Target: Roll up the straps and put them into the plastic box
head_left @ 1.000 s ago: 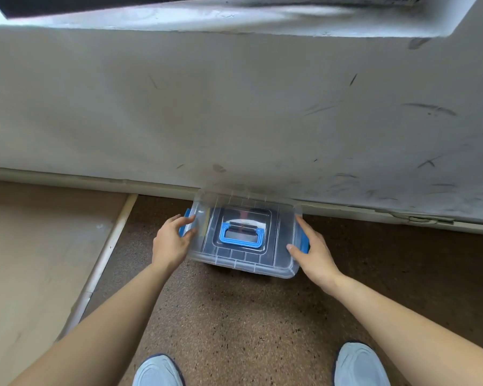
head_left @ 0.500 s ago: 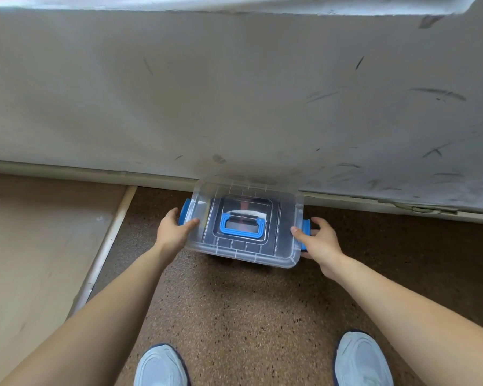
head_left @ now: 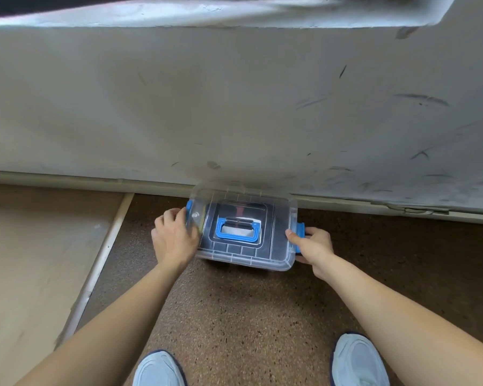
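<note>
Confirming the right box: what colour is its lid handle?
Blue; the handle shows best in the head view.

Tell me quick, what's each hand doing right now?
Left hand: closed, gripping the plastic box at its left end.
Right hand: closed, gripping the box at its blue right latch.

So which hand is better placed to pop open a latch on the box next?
Probably the right hand: its fingers curl round the right latch, with the thumb on the lid of the plastic box. The left hand grips the box's end, and the left latch shows just beyond its fingers.
</note>
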The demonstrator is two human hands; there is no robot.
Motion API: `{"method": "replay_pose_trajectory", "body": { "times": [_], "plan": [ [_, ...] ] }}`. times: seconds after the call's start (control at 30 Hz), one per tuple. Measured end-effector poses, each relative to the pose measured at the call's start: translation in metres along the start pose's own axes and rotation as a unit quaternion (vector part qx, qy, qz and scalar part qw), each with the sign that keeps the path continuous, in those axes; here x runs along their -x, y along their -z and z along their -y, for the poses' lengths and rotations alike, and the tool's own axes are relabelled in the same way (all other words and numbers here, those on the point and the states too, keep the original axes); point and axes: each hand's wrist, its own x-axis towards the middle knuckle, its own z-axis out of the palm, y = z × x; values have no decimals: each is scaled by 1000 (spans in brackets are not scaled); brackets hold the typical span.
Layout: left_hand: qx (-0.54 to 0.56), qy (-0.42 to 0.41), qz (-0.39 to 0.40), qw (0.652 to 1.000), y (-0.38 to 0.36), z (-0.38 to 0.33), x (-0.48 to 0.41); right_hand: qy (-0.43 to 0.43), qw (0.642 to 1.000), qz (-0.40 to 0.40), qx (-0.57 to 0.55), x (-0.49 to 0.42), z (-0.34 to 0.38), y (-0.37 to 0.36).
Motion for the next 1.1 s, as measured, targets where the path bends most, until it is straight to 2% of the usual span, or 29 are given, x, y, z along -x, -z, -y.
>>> {"method": "replay_pose_trajectory", "body": {
  "times": [0.07,0.13,0.2,0.27,0.4,0.47,0.63,0.8,0.93,1.0,1.1],
  "plan": [
    [-14,-101,11,995,2,-22,13,30,999,-9,34,0,-2,-1],
    [-1,-209,89,974,-1,-50,26,65,996,-15,65,1,-4,-1],
    [-34,-254,173,951,-8,-75,38,89,992,-25,89,2,-5,0],
    [-76,-257,211,940,-19,-86,45,93,991,-29,94,2,-5,0],
    [-122,-251,216,936,-27,-87,43,69,996,-5,57,2,-2,6],
    [-126,-245,221,936,-24,-90,40,73,995,-19,68,0,0,7],
    [-133,-237,241,932,-19,-96,38,148,968,-60,192,5,5,0],
    [-129,-239,239,932,-20,-96,38,189,943,-60,267,5,5,0],
    [-120,-242,240,933,-17,-95,40,195,946,-4,261,0,8,13],
    [-125,-246,244,930,-15,-95,41,163,954,31,248,-5,12,24],
    [-111,-249,274,922,-5,-96,38,115,942,84,304,-5,24,39]
  ]
}}
